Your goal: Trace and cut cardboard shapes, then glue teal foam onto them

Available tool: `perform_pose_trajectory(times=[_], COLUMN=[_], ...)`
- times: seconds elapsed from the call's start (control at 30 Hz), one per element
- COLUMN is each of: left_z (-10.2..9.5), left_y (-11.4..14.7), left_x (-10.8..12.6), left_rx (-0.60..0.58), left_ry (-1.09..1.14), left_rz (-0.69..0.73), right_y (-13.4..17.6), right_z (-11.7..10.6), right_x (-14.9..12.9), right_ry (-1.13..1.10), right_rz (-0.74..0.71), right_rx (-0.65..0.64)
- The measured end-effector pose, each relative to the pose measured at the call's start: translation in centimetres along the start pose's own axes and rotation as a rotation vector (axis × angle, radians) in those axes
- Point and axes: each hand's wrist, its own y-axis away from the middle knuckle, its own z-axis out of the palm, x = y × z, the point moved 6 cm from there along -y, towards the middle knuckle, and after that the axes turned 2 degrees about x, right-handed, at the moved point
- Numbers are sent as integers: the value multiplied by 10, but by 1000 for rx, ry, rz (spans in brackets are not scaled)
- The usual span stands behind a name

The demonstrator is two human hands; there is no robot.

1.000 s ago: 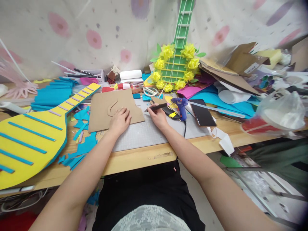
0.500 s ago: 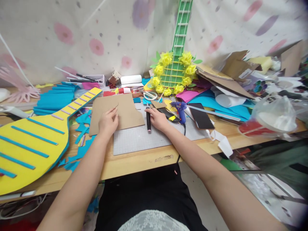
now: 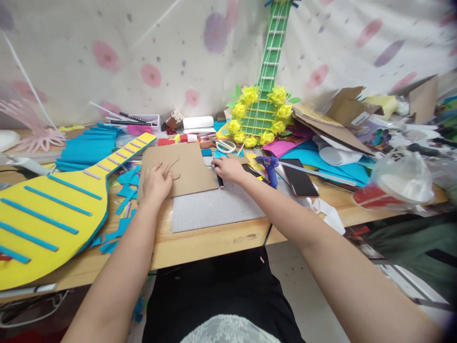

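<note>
A brown cardboard sheet (image 3: 194, 166) with thin dark curved lines drawn on it lies partly over a grey cutting mat (image 3: 210, 209). My left hand (image 3: 157, 182) rests on the left part of the sheet, its fingers loosely laid on the surface beside the lines. Just past the sheet's right edge, my right hand (image 3: 228, 169) has its fingers closed at the upper end of a black marker (image 3: 220, 183). Most of the marker is hidden beneath that hand; its pinkish end points toward me. White-handled scissors (image 3: 225, 146) lie beyond it.
A yellow paper guitar (image 3: 71, 205) with blue strips fills the left side. A green guitar (image 3: 262, 114) with yellow flowers leans at the back. Right of my hand are a blue glue gun (image 3: 269, 167), a phone (image 3: 301, 177) and a bagged cup (image 3: 392, 183). Blue scraps (image 3: 126, 190) lie about.
My right hand has shifted slightly up and left over the marker, covering more of it. My left hand sits farther left on the cardboard, leaving more of the drawn lines visible.
</note>
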Motion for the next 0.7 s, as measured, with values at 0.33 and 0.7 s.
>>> perform_pose_trajectory(times=[0.33, 0.7], left_z=[5, 15], left_y=[-1, 7], left_x=[-7, 10], left_rx=[-25, -53], left_ry=[-37, 47], left_rz=[-14, 53], right_y=[-32, -5], right_z=[0, -1], right_x=[1, -9], right_ry=[-44, -99], right_rz=[85, 1], right_rx=[119, 178])
